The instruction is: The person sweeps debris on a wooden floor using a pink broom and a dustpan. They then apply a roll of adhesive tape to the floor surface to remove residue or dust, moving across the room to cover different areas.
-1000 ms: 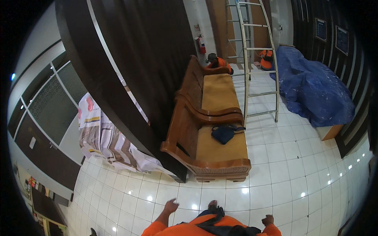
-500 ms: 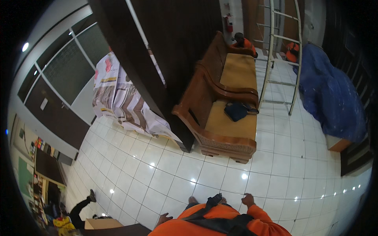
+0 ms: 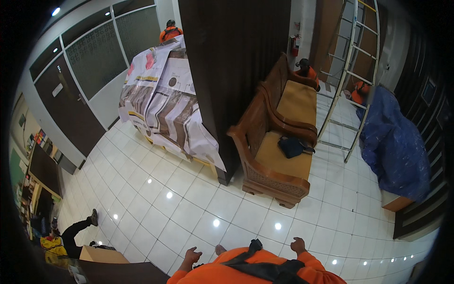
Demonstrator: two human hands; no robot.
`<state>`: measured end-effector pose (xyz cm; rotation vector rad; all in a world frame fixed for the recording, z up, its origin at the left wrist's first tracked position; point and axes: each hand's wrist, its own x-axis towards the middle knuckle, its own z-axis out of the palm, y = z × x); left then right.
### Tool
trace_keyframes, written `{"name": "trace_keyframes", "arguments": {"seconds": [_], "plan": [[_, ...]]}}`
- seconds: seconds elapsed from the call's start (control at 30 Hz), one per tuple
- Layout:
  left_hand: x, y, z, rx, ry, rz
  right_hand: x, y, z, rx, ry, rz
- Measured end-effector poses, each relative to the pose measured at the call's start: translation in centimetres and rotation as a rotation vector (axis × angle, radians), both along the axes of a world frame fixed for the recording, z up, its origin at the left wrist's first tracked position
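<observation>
My left hand [image 3: 192, 256] hangs at my left side over the white tiles, its fingers loosely apart and nothing in it. My right hand [image 3: 298, 245] is out at my right side, loosely bent, with no object visible in it. Neither hand touches anything. Nearest ahead of them is a carved wooden bench [image 3: 276, 187] with a yellow-brown seat. On its seat lies a small dark blue bag [image 3: 291, 147]. One of my feet [image 3: 220, 249] shows below my orange top.
A dark pillar [image 3: 224, 94] stands beside sheet-covered furniture [image 3: 161, 106]. Right of the bench are a ladder [image 3: 352, 73] and a blue tarp [image 3: 395, 146] over something. People in orange [image 3: 170, 32] work farther off. A person in yellow [image 3: 54, 248] sits left, by a cardboard box [image 3: 101, 254] and dark counter [image 3: 123, 273].
My view has turned left and shifted, bringing another person in orange behind the covered furniture into sight. My left hand has risen and shows more fully.
</observation>
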<state>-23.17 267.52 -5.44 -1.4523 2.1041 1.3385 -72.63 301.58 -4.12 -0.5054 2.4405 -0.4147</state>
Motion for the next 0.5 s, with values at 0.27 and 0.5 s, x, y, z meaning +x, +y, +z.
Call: {"name": "trace_keyframes", "arguments": {"seconds": [0.27, 0.5], "plan": [[2.5, 2.3, -2.6, -0.068, -0.032, 0.184, 0.8, -5.6, 0.2, 0.072, -0.115, 0.098], [3.7, 0.8, -3.1, 0.196, -0.066, 0.455, 1.7, -21.1, 10.6, -0.161, 0.035, 0.316]]}}
